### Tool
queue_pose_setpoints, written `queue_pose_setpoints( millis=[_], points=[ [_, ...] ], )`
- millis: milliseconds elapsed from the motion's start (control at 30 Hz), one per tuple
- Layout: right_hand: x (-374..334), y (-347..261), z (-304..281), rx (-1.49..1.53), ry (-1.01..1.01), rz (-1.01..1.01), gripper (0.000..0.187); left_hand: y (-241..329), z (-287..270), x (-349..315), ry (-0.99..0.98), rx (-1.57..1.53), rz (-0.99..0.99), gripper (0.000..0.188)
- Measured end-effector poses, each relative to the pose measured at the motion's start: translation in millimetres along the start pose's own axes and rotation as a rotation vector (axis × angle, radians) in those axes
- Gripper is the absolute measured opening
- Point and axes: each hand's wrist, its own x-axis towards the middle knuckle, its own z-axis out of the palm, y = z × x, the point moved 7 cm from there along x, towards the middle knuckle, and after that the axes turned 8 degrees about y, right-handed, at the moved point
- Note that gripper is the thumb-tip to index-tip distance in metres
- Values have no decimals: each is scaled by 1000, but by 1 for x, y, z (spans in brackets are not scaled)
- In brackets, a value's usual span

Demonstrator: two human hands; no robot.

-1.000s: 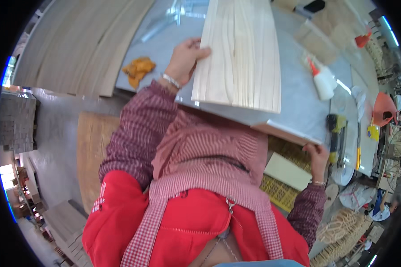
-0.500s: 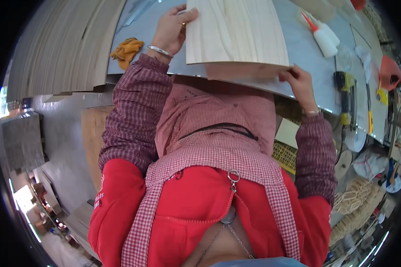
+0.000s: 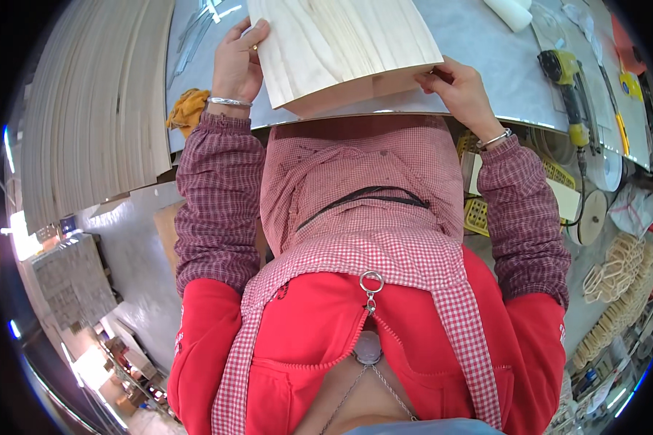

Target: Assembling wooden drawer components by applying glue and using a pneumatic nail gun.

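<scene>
A pale wooden box-like piece [image 3: 348, 43] with a broad grained top panel sits at the near edge of the metal-topped table [image 3: 500, 87]. My left hand [image 3: 238, 65] grips the panel's left edge, thumb on top and fingers partly out of sight beneath. At the near right corner, my right hand [image 3: 457, 87] pinches the edge of the piece. The side of the piece facing me is in shade, and its far end runs out of the picture.
To the left stands a large stack of thin boards [image 3: 94, 101]. An orange cloth [image 3: 189, 110] and clear strips [image 3: 189, 40] lie by my left hand. Rightward are a white bottle [image 3: 511, 11], a yellow-black nail gun [image 3: 569, 90] with a hose, and a yellow-handled tool [image 3: 621, 130].
The wooden piece has turned slightly and shifted left in view. My right hand has moved up its near right corner. The whole view has also shifted and rotated a little.
</scene>
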Motion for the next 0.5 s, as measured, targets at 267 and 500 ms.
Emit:
queue_pose_setpoints(
  millis=[267, 500],
  points=[
    [-3, -4, -6, -16, -30, -46, 16, 1, 0, -1, 3, 53, -12, 49],
    [-2, -9, -1, 12, -14, -62, 17, 4, 0, -2, 2, 67, -29, 47]
  ],
)
